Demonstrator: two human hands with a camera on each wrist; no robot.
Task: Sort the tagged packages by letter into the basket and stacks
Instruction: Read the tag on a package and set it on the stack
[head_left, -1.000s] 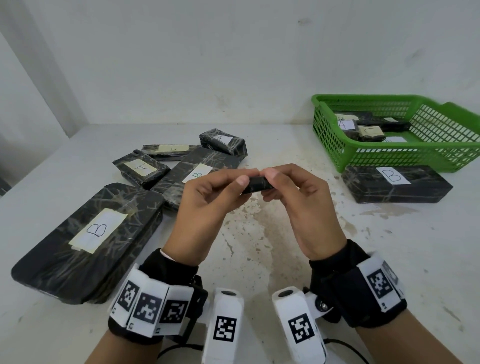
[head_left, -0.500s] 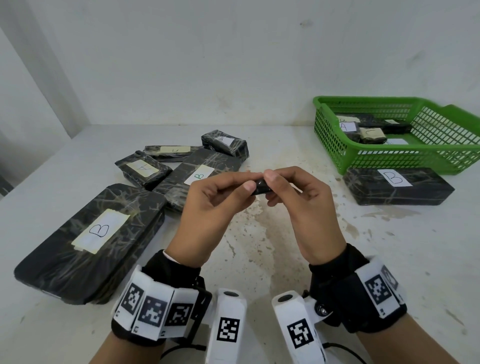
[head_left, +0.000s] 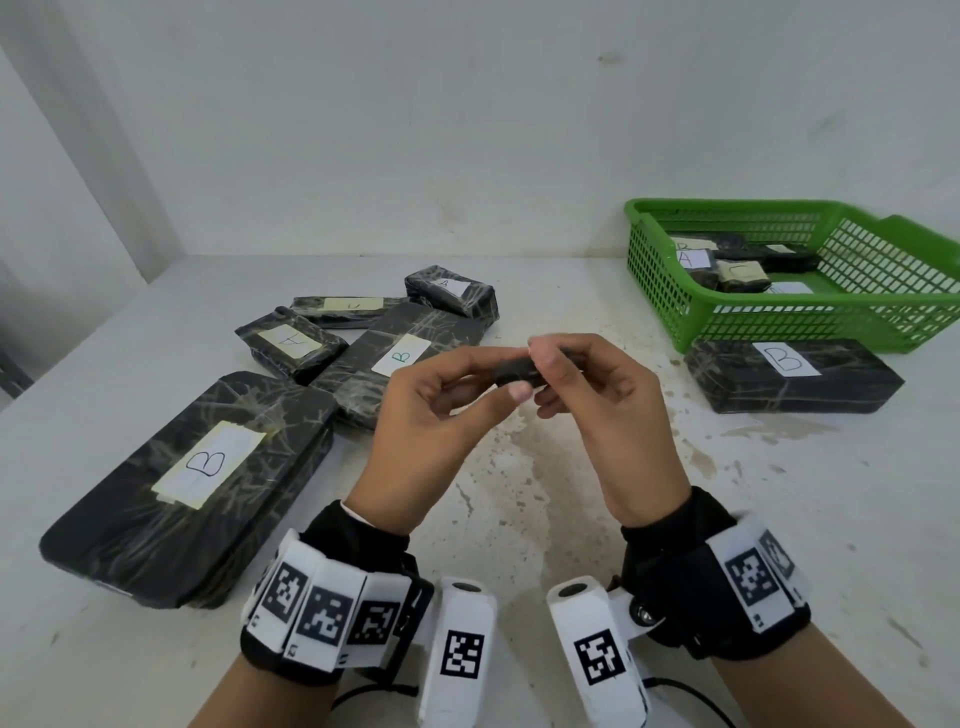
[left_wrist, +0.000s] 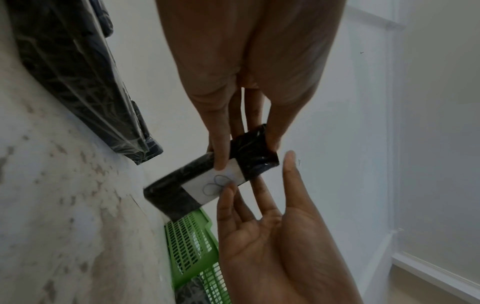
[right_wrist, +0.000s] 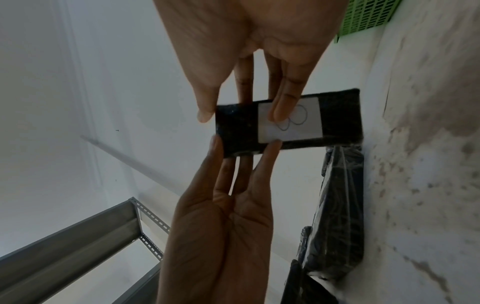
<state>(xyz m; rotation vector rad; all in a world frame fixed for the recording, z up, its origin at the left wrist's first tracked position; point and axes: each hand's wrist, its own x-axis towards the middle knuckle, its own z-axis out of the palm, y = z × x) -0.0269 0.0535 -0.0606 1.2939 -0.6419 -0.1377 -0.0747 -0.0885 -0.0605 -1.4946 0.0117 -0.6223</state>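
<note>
Both hands hold one small black package (head_left: 514, 372) in the air over the middle of the table. My left hand (head_left: 511, 378) pinches its left end between thumb and fingers. My right hand (head_left: 544, 382) pinches its right end. From above, the package is mostly hidden by fingers. The left wrist view shows the package (left_wrist: 197, 185) with a white tag, the letter on it looking like a B. The same tag faces the right wrist view, where a fingertip of my right hand lies on the package (right_wrist: 288, 121). The green basket (head_left: 779, 322) stands at the back right.
A B-tagged black package (head_left: 789, 375) lies in front of the basket, which holds several tagged packages. On the left lie a large B package (head_left: 197, 483), a long B package (head_left: 400, 353), an A package (head_left: 291, 340) and two more behind. A white wall closes the back.
Both hands stay at the same spot above the table. The small package has turned a little between the fingertips, and my left thumb now sits under it.
</note>
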